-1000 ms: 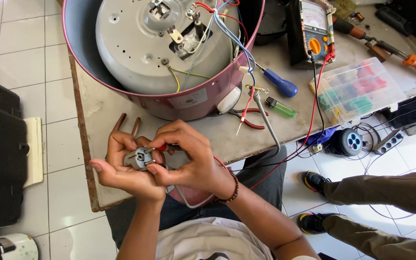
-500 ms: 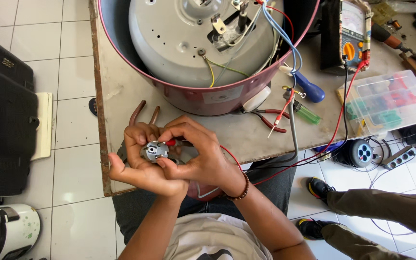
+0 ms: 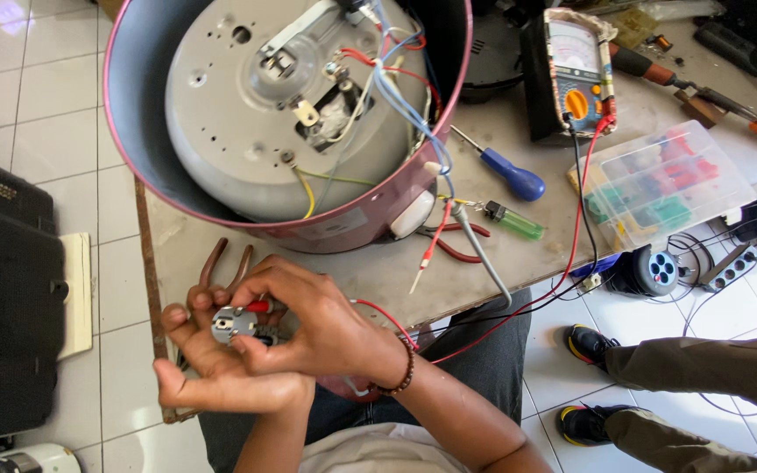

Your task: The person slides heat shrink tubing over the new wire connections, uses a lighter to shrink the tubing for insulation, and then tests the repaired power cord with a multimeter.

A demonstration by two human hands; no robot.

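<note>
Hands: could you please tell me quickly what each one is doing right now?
Left hand: cupped under the small metal part, holding it.
Right hand: fingers closed on the same part.

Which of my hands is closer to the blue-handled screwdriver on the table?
Right. Your right hand sits below-left of the blue-handled screwdriver, pinching the small metal part. Your left hand lies farther left, cradling that part from underneath.

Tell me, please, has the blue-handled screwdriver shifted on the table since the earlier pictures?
No. The blue-handled screwdriver lies in the same spot beside the cooker and the meter; only the camera moved.
</note>
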